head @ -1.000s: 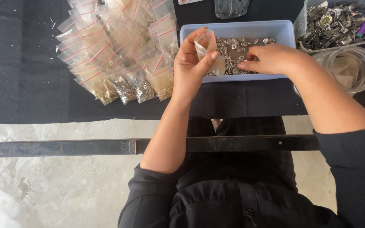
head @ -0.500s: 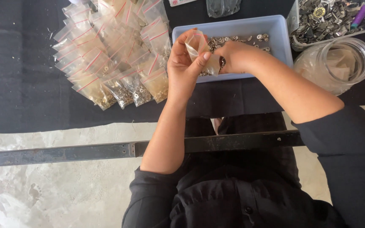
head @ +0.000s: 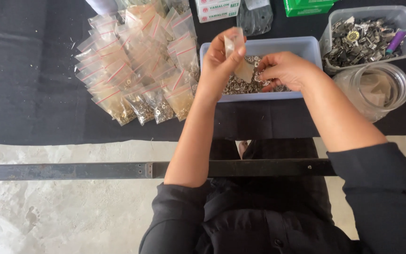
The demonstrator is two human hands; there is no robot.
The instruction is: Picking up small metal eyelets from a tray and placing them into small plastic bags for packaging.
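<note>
My left hand [head: 219, 66] holds a small clear zip bag [head: 238, 59] upright over a pale blue plastic tray [head: 278, 48]. The tray holds many small silver metal snap parts [head: 238, 86]. My right hand [head: 285, 69] hovers over the tray just right of the bag, fingertips pinched on a few of those metal parts beside the bag's mouth. Both forearms reach forward from black sleeves over the black table cloth.
A pile of several filled zip bags with red strips [head: 142, 70] lies left of the tray. At right stand a clear tub of metal pieces [head: 370, 37] and a round clear jar [head: 377, 91]. Small boxes [head: 217, 9] sit at the far edge. A dark metal bar [head: 71, 170] runs below the table.
My right hand went from picking in the tray to meeting the bag at its mouth, then eased slightly right. My left hand kept the bag raised. The view shifted a little.
</note>
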